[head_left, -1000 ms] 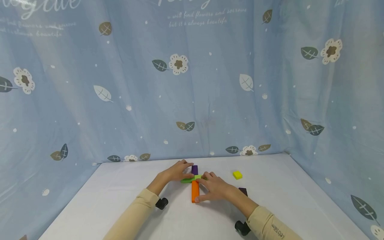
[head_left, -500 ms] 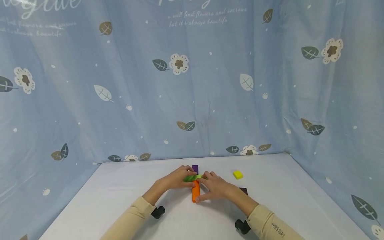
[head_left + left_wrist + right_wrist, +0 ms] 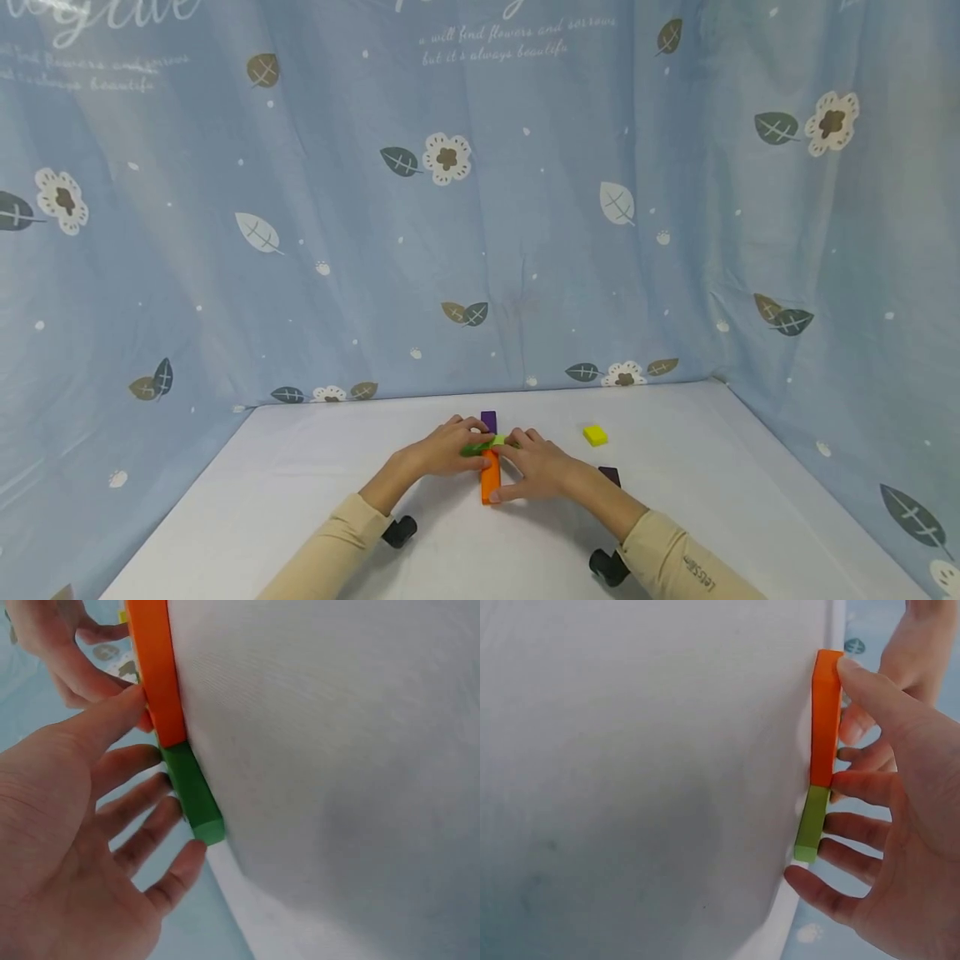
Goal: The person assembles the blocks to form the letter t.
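Left hand (image 3: 447, 447), right hand (image 3: 538, 467): fingers loose, no grip, both touching orange block (image 3: 491, 477) and green block (image 3: 193, 787), butted on table (image 3: 225, 492), probably to line them up; green could be two pieces.

We count two hands (image 3: 450, 447) (image 3: 542, 467), one orange block (image 3: 491, 479), one purple block (image 3: 489, 422), one yellow block (image 3: 596, 435), one dark block (image 3: 610, 476), at least one green block (image 3: 191, 787)
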`<state>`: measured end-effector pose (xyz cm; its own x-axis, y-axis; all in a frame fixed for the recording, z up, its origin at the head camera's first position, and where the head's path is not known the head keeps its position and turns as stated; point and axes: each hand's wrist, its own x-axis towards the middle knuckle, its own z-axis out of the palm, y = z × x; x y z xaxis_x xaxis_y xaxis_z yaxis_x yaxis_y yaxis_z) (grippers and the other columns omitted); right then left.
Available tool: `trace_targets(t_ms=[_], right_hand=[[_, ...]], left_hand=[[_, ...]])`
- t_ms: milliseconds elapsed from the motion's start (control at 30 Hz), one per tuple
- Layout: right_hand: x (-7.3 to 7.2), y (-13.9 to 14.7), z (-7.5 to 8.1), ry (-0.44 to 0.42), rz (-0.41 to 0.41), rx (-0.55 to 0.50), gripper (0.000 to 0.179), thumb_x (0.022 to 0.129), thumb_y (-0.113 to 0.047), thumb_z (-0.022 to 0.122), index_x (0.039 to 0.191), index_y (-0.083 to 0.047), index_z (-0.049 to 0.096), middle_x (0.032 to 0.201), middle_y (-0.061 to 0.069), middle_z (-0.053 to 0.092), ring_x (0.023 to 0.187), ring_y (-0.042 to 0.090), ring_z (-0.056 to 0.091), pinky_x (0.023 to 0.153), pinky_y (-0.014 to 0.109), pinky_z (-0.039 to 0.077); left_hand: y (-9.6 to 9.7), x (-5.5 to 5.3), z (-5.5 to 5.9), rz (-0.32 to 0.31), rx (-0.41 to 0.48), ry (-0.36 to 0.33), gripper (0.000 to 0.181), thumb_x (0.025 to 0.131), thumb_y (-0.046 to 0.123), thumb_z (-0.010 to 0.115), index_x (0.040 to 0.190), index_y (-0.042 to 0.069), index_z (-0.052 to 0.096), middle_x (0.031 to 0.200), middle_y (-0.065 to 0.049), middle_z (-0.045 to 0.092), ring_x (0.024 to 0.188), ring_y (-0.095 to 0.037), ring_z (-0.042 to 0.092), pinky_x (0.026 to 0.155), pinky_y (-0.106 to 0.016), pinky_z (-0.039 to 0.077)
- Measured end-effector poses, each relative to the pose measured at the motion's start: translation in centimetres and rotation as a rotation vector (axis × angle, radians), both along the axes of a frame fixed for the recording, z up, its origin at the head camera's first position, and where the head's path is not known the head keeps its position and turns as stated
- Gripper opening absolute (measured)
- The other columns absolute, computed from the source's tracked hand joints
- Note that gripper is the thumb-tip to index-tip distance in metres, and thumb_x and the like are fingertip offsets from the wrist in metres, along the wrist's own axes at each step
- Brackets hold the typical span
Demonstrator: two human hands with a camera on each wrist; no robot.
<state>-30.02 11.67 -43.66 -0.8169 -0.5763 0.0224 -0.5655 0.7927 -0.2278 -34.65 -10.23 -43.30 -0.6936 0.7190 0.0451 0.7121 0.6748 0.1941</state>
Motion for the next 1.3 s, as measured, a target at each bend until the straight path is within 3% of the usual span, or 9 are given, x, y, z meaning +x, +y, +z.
trace_targets(t_ms=[400, 933, 1133, 1300], right_hand=[[0.2, 0.0, -0.1, 0.013, 0.018, -0.005, 0.081, 0.082, -0.07, 0.062, 0.143, -0.017, 0.051, 0.135, 0.009, 0.05, 0.118, 0.028, 0.047, 0.097, 0.05, 0.048], [0.2, 0.2, 0.4, -0.067, 0.01, -0.051, 0.079, 0.084, -0.065, 0.064, 0.143, -0.013, 0.051, 0.142, 0.01, 0.046, 0.125, 0.03, 0.046, 0.104, 0.054, 0.045], [0.1, 0.9, 0.8, -0.088, 0.019, -0.115, 0.071, 0.087, -0.059, 0.064, 0.138, -0.011, 0.055, 0.137, 0.009, 0.052, 0.123, 0.026, 0.049, 0.104, 0.049, 0.047], [-0.2, 1.8, 1.3, -0.084, -0.031, -0.138, 0.067, 0.087, -0.056, 0.066, 0.135, -0.011, 0.058, 0.13, 0.009, 0.059, 0.116, 0.026, 0.056, 0.1, 0.05, 0.049]], left_hand=[[0.1, 0.2, 0.0, 0.034, -0.048, -0.019, 0.053, 0.096, 0.042, 0.06, 0.141, 0.014, 0.054, 0.144, -0.007, 0.051, 0.116, -0.026, 0.048, 0.1, -0.045, 0.045], [0.1, 0.6, 0.4, 0.022, -0.053, -0.025, 0.052, 0.097, 0.04, 0.06, 0.141, 0.013, 0.054, 0.144, -0.008, 0.051, 0.117, -0.027, 0.047, 0.101, -0.041, 0.044], [0.1, 0.4, 0.5, 0.028, -0.073, -0.035, 0.052, 0.097, 0.041, 0.059, 0.141, 0.014, 0.054, 0.144, -0.006, 0.05, 0.117, -0.025, 0.047, 0.101, -0.04, 0.043], [0.1, 0.2, 0.4, 0.034, -0.092, -0.028, 0.052, 0.097, 0.042, 0.059, 0.141, 0.016, 0.054, 0.144, -0.005, 0.051, 0.116, -0.024, 0.046, 0.1, -0.038, 0.044]])
